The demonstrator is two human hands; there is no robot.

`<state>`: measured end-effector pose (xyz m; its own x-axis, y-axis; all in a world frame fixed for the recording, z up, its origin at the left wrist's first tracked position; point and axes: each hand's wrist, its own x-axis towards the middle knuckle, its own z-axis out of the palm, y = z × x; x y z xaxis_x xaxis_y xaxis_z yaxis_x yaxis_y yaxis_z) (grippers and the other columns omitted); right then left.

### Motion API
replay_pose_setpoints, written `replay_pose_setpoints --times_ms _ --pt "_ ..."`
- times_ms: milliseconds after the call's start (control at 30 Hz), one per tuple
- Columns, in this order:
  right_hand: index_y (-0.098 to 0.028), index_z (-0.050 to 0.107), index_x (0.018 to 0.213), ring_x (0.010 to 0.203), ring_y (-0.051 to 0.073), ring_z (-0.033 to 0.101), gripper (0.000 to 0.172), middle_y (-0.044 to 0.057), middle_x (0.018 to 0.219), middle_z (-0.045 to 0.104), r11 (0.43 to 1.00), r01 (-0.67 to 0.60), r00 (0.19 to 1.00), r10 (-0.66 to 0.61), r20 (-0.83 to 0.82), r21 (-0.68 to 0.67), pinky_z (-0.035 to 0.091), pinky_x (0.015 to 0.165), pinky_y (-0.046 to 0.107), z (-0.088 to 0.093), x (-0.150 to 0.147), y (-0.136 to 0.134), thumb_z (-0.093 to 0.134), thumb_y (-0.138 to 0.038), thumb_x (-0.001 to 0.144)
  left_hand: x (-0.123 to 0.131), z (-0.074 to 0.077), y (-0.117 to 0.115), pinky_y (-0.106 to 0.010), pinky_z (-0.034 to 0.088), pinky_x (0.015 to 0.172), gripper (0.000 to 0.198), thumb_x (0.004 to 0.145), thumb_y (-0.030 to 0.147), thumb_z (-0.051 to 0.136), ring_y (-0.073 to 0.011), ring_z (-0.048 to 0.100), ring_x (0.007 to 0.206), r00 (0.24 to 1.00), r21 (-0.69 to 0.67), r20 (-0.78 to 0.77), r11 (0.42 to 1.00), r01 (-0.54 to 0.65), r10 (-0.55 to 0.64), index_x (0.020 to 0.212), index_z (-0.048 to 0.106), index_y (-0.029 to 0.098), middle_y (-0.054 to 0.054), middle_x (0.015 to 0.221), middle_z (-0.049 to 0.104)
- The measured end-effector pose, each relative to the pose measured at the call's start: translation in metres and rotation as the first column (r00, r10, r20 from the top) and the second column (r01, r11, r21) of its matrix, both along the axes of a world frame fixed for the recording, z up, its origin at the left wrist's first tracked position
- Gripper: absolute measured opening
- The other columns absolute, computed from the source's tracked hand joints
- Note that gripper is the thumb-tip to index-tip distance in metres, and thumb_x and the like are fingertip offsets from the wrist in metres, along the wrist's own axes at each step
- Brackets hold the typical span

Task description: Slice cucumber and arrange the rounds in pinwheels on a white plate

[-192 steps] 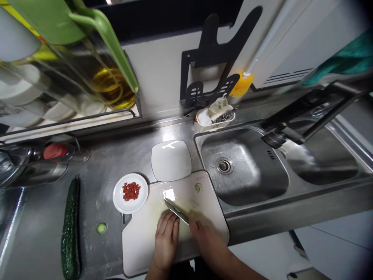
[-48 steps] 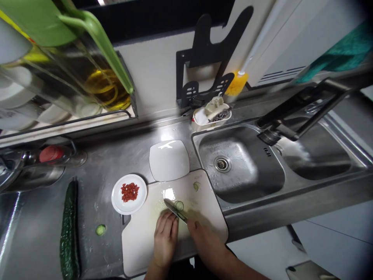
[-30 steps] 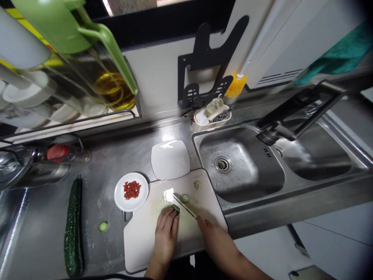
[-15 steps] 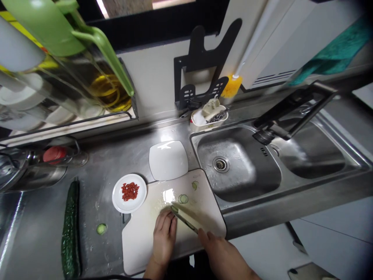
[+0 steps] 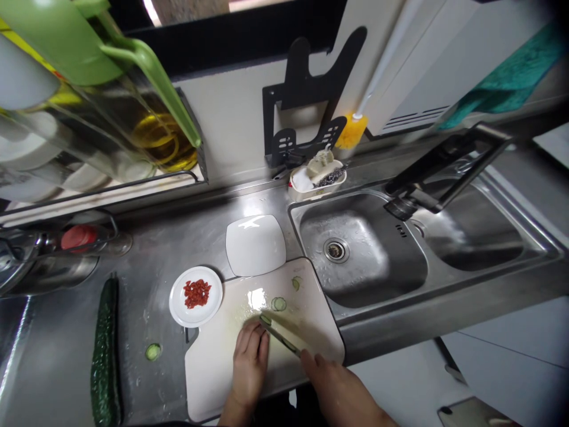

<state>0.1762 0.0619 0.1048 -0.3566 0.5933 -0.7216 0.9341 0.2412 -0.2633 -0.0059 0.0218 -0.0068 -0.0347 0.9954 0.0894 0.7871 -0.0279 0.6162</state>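
Observation:
My right hand (image 5: 331, 379) grips a kitchen knife (image 5: 284, 340), its narrow blade slanting over the white cutting board (image 5: 306, 332). A cucumber slice (image 5: 265, 319) shows against the blade near its tip. Beside that tip, my left hand (image 5: 251, 350) is closed with curled fingers on a cucumber piece, most of it hidden under the hand. Thin cucumber slices (image 5: 279, 304) lie on the board beyond the knife, and more cucumber bits (image 5: 296, 283) rest near its far right corner.
A white plate of red berries (image 5: 175, 305) overlaps the board's left corner; a square white plate (image 5: 255, 246) sits behind. On the left counter lie a whole cucumber (image 5: 105, 356) and a cucumber end (image 5: 153, 352). The sink (image 5: 368, 255) with a black faucet (image 5: 422, 184) is right.
The whole view has shifted very slightly. Both hands and the knife keep nearly the same place over the board.

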Motion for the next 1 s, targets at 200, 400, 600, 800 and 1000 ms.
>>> replay_pose_setpoints --times_ms 200,400,600,800,1000 --pt "-0.017 0.058 0.11 0.073 0.018 0.067 0.048 0.006 0.087 0.069 0.999 -0.037 0.999 0.037 -0.014 0.038 0.041 0.055 0.021 -0.002 -0.003 0.001 0.037 0.007 0.074 0.001 0.001 0.001 -0.04 0.049 0.095 0.021 0.088 0.017 0.046 -0.019 0.059 0.104 1.0 0.009 -0.012 1.0 0.005 -0.005 0.101 0.062 0.019 -0.006 0.104 0.067" --pt "-0.018 0.059 0.099 0.065 0.019 0.067 0.038 0.006 0.078 0.068 0.993 0.001 0.999 0.004 -0.041 0.119 0.041 0.05 0.022 -0.01 -0.009 -0.002 0.039 0.005 0.076 0.001 0.0 0.001 -0.04 0.048 0.095 0.021 0.089 0.018 0.044 -0.0191 0.059 0.104 1.0 0.021 -0.025 1.0 0.016 -0.016 0.1 0.061 0.018 -0.006 0.103 0.066" --pt "-0.019 0.059 0.103 0.068 0.022 0.068 0.04 0.006 0.081 0.069 0.998 -0.015 1.0 0.015 -0.006 0.061 0.046 0.05 0.024 -0.011 -0.014 0.002 0.038 0.004 0.078 0.001 0.002 0.002 -0.04 0.047 0.096 0.022 0.088 0.016 0.043 -0.0191 0.059 0.105 0.999 0.029 -0.034 0.999 0.031 -0.03 0.1 0.061 0.019 -0.006 0.104 0.067" --pt "-0.018 0.059 0.102 0.068 0.023 0.068 0.039 0.007 0.082 0.07 0.998 -0.015 1.0 0.014 0.009 0.057 0.049 0.053 0.026 -0.017 -0.018 0.002 0.037 0.004 0.079 0.0 -0.002 0.0 -0.04 0.048 0.096 0.02 0.088 0.017 0.046 -0.0195 0.059 0.105 0.999 0.027 -0.034 0.999 0.019 -0.018 0.1 0.062 0.019 -0.006 0.104 0.066" --pt "-0.019 0.059 0.104 0.069 0.021 0.068 0.038 0.008 0.083 0.07 0.995 -0.03 0.999 0.028 0.022 0.095 0.049 0.054 0.024 -0.025 -0.022 -0.001 0.037 0.002 0.081 0.0 -0.004 0.0 -0.04 0.048 0.096 0.02 0.087 0.017 0.047 -0.0192 0.059 0.104 0.999 0.029 -0.037 0.999 0.024 -0.023 0.1 0.062 0.019 -0.006 0.103 0.067"
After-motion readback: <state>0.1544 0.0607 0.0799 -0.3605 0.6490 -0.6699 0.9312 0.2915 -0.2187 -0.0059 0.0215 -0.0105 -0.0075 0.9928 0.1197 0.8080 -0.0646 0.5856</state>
